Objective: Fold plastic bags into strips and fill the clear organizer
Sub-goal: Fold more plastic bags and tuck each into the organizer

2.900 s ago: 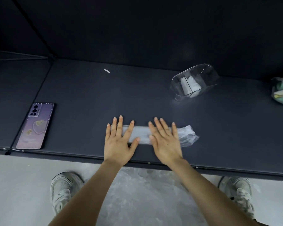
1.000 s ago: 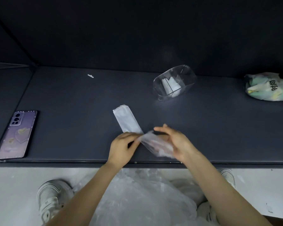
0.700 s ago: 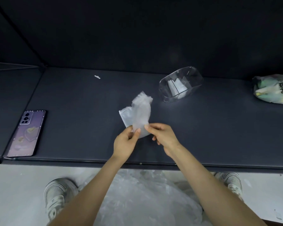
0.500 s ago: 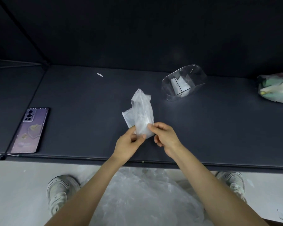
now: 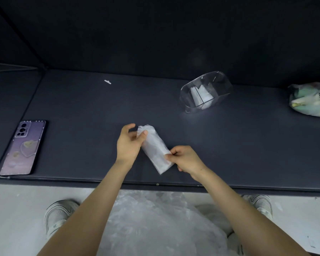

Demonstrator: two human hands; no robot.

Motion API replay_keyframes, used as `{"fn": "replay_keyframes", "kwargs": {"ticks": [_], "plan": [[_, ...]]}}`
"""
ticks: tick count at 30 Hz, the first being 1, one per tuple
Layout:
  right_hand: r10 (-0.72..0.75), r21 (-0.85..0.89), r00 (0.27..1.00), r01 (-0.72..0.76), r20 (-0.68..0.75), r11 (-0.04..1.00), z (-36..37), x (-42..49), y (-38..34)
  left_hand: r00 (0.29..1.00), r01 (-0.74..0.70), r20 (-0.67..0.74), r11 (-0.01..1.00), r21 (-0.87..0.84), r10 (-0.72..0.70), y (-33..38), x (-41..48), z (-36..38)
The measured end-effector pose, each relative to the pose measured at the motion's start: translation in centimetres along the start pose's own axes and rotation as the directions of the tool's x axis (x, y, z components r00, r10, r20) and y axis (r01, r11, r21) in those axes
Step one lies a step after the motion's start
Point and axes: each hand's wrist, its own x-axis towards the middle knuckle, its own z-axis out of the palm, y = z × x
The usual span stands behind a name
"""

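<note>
A translucent white plastic bag folded into a short strip [image 5: 155, 149] lies slanted on the dark table [image 5: 81, 108] near its front edge. My left hand [image 5: 128, 145] holds the strip's far end, thumb on top. My right hand [image 5: 185, 159] pinches the near end between thumb and fingers. The clear organizer [image 5: 206, 92] stands at the back right of the hands, with folded white bags inside behind a divider.
A purple phone [image 5: 23, 147] lies face down at the table's left front. A crumpled green-and-white bag [image 5: 311, 99] sits at the far right. A small white scrap [image 5: 107, 81] lies at the back. A heap of clear plastic bags [image 5: 155, 224] sits on the floor between my shoes.
The long flat strip was lifted and folded in half. It now lies doubled on the table, my left hand moved to its far end and my right to its near end.
</note>
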Motion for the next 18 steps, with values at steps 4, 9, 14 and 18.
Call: {"fn": "replay_keyframes", "kwargs": {"ticks": [4, 9, 14, 18], "plan": [[0.016, -0.010, 1.000, -0.016, -0.003, 1.000, -0.4, 0.2, 0.6, 0.987, -0.161, 0.042, 0.928, 0.337, 0.156, 0.0, 0.8, 0.4], [0.006, -0.120, 1.000, -0.003, 0.029, 0.993, -1.9, 0.1, 1.2, 0.835, -0.455, 0.055, 0.630, 0.630, 0.547, -0.5, -0.2, 0.0], [-0.004, -0.235, 0.996, 0.026, 0.091, 0.972, -3.3, -0.1, 1.2, 0.472, -0.838, 0.565, 0.145, 0.526, 0.677, -2.6, -1.6, 0.0], [0.010, -0.238, 0.994, 0.017, 0.110, 0.971, -3.3, 0.0, 1.1, 0.550, -0.813, 0.690, 0.111, 0.572, 0.471, -4.9, -2.2, 1.3]]}}
